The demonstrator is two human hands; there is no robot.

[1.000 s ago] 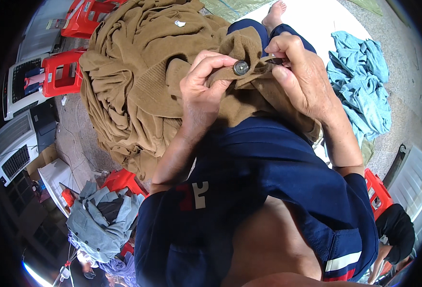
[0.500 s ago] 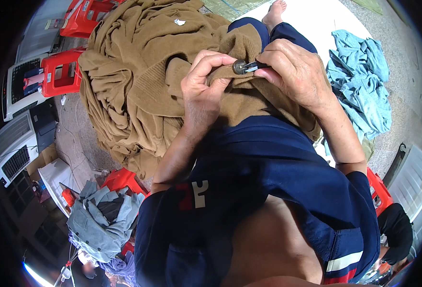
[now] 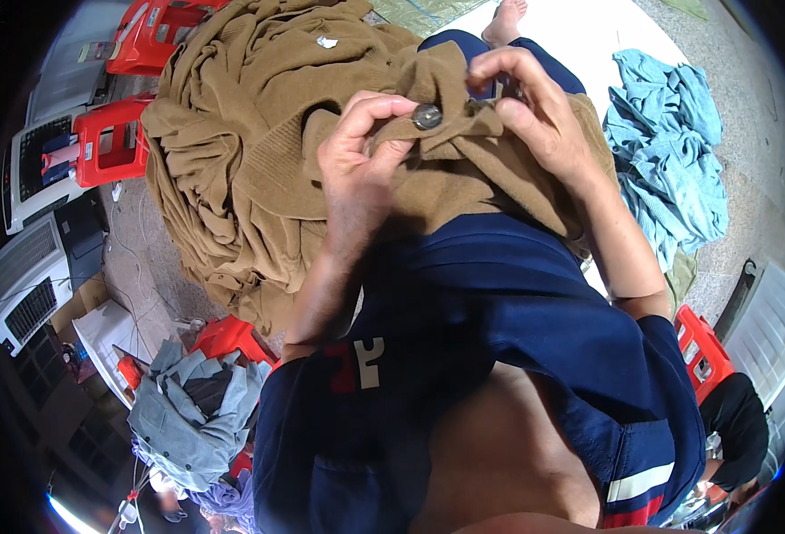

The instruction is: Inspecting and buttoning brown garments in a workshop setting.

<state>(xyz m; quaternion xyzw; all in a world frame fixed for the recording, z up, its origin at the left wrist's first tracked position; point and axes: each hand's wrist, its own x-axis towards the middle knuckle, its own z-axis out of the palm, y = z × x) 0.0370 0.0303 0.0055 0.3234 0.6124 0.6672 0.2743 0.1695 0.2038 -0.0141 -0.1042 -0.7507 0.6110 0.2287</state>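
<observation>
- Left hand (image 3: 357,153): thumb and fingers pinching edge of brown knit garment (image 3: 272,165), just beside dark round button (image 3: 426,117); button at 12 o'clock of view.
- Right hand (image 3: 544,117): 3 o'clock from button, fingers bent, thumb apart from forefinger; can't tell if grasping anything.
- Brown knit garment: heaped toward 11 o'clock.
- Light-blue garment (image 3: 664,147): crumpled, 2 o'clock.
- Grey-blue garment (image 3: 174,418): 8 o'clock.
- Red plastic stool (image 3: 89,147): 10 o'clock.

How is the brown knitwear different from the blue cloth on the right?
Size: the brown knitwear spreads as a big heap, while the blue cloth forms a smaller one. Colour: the knitwear is brown, the cloth light blue. State: the left grip pinches the knitwear; no hand touches the cloth. Both are crumpled.
</observation>
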